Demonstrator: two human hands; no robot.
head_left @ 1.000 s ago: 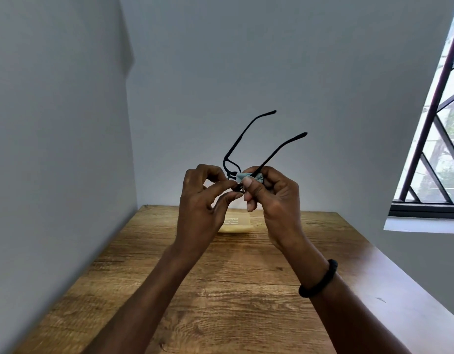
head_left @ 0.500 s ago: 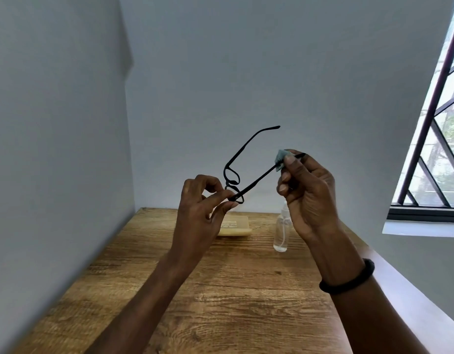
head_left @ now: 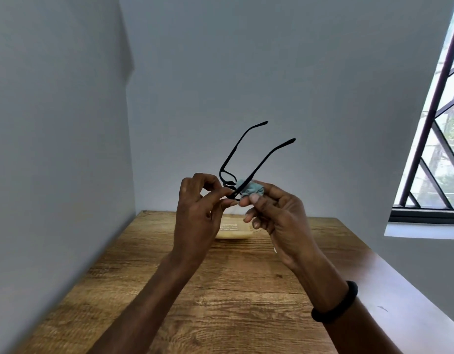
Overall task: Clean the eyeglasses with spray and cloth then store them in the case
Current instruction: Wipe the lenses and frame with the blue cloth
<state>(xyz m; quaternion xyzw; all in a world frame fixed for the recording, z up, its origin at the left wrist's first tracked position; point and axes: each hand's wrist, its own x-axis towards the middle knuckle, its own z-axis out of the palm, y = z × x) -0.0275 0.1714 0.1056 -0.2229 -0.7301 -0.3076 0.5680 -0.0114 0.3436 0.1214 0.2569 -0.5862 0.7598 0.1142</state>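
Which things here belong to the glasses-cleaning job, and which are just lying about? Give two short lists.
Job in hand:
eyeglasses, pinched by the left hand
blue cloth, held in the right hand beside the frame
yellowish case, partly hidden behind the hands

Just there:
wooden table
black wristband
window
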